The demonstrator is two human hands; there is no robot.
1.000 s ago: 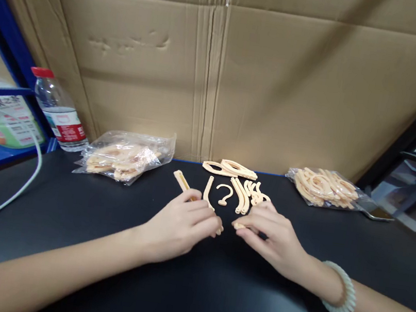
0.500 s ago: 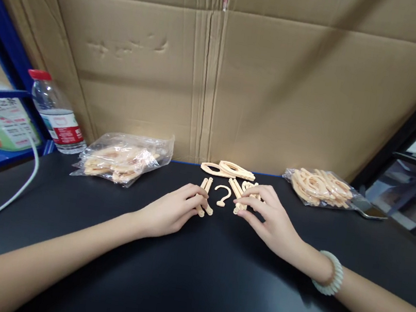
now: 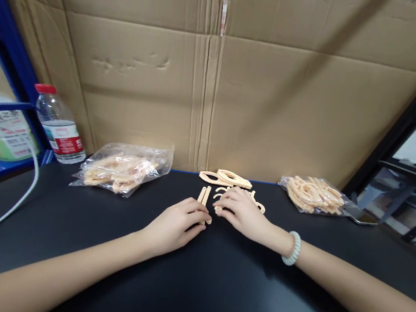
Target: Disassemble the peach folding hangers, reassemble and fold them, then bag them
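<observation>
Two narrow cream strips (image 3: 204, 195) lie side by side on the black table, slanting toward me. My left hand (image 3: 178, 224) has its fingers closed on their near ends. My right hand (image 3: 244, 212) reaches over several cream pieces, and its fingertips touch a small piece (image 3: 218, 209); what its fingers hold is largely hidden. Curved hook pieces (image 3: 259, 205) show beyond and beside the right hand. Behind them lies a stack of cream loop-shaped pieces (image 3: 226, 178).
A clear bag of cream parts (image 3: 122, 169) lies at the left and another (image 3: 314, 194) at the right, beside a phone (image 3: 361, 215). A red-capped bottle (image 3: 62, 129) and a white cable (image 3: 8, 212) are on the left. Cardboard (image 3: 143, 89) stands behind.
My right hand has moved left over the hook pieces, nearer my left hand. My left hand has slid slightly down the two strips. The camera view has tilted up a little.
</observation>
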